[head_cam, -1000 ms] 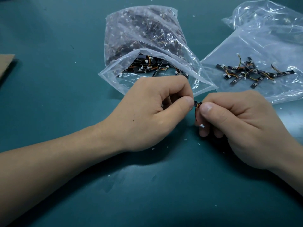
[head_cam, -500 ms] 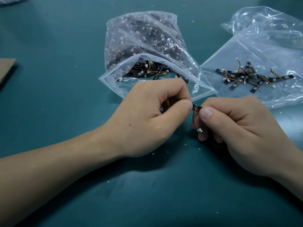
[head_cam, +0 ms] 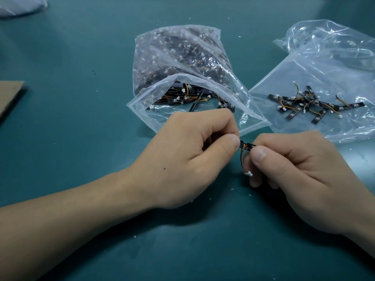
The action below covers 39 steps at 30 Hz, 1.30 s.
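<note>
Teal work mat (head_cam: 71, 128), seen from above.

- Left hand (head_cam: 188, 157): comes in from the near left with the forearm lying across the mat. Fingers curled, thumb and forefinger pinched tight on the left end of a small black board strip (head_cam: 246, 146).
- Right hand (head_cam: 300, 179): comes in from the near right. Thumb and forefinger clamp the right end of the same strip, the other fingers curled under.
- Strip: held level just above the mat, centre of the scene, between the two thumb tips. Only a short middle stretch shows, as both ends are buried in the pinches.
- Wires (head_cam: 242, 159): red, orange and dark, running down from the exposed part of the strip in a short curve. They end in a white connector (head_cam: 248, 174), which lies against the curled fingers of the right hand.
- Full bag (head_cam: 140, 108): clear plastic, just beyond the left hand, mouth gaping toward the near side. Packed with the same black strips and white plugs.
- Flat bag (head_cam: 328, 74): clear, far right, lying on the mat beside the full one. A loose heap of strips (head_cam: 316, 106) sits on top of it, wires tangled.
- Cardboard piece (head_cam: 10, 94): at the left edge, partly out of view.
- White plastic (head_cam: 20, 5): far left corner, cannot tell what it is.
- White crumbs scattered over the mat.
</note>
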Available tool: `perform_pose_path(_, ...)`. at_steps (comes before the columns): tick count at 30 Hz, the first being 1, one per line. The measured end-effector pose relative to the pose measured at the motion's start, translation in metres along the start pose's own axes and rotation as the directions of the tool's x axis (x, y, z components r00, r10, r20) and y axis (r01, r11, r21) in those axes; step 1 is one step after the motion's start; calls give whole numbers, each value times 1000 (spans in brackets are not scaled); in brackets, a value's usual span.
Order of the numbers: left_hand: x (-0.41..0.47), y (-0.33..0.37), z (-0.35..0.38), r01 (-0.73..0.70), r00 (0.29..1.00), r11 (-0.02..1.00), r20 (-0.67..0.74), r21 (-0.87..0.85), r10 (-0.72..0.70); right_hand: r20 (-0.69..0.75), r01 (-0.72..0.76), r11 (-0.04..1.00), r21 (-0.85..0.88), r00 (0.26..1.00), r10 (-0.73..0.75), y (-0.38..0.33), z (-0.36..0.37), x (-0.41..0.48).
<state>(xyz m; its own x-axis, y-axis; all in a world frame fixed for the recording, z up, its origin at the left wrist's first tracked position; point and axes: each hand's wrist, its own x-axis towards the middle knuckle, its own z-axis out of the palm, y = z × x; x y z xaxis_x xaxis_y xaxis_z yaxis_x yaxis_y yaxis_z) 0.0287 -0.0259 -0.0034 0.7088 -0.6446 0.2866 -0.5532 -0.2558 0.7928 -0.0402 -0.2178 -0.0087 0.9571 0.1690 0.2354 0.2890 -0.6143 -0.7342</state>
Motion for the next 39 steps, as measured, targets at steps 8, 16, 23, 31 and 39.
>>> perform_pose_path(8,0,-2,1,-2,999,997,50,82,-2,-16,-18,1000,1,1000,18,1,0,-1)
perform_pose_path(16,0,-2,0,-6,998,999,62,39,4,16,-5,1000,22,1000,4,4,-1,-2)
perform_pose_path(23,1,-3,1,-23,996,999,-90,-46,19,-17,-12,999,47,1000,13,5,0,-3)
perform_pose_path(31,0,-10,8,148,986,809,-23,569,-164,-264,-98,954,285,948,177,16,1,1)
perform_pose_path(39,1,-9,8,0,960,695,194,719,-200,37,69,993,-100,997,-66,4,4,-4)
